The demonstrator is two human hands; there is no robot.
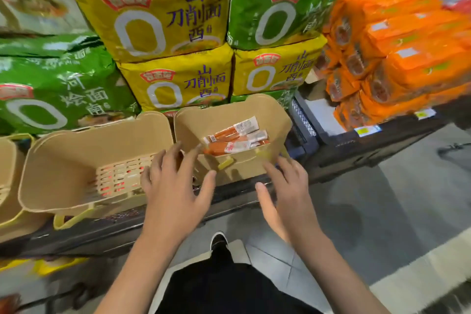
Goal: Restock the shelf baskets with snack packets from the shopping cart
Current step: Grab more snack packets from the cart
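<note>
Both hands are spread and hold nothing: the left hand (173, 186) and right hand (288, 186) flank the tan plastic shelf basket (277, 120), possibly touching it. Orange sausage snack packets (237, 137) lie inside; a careless nudge could tip the basket off the dark shelf edge (229, 196).

**Matt plastic, glossy film**

The two tan plastic baskets (84, 160) (277, 120) in front of me look matt and smooth, one with a slatted base; the orange sausage packets (237, 137) inside the right one are shiny film; the big yellow noodle bags (158, 18) and green ones (63, 89) are crinkled glossy plastic; the dark shelf edge (356, 150) looks like matt metal; the grey floor (382, 211) is smooth.
</note>
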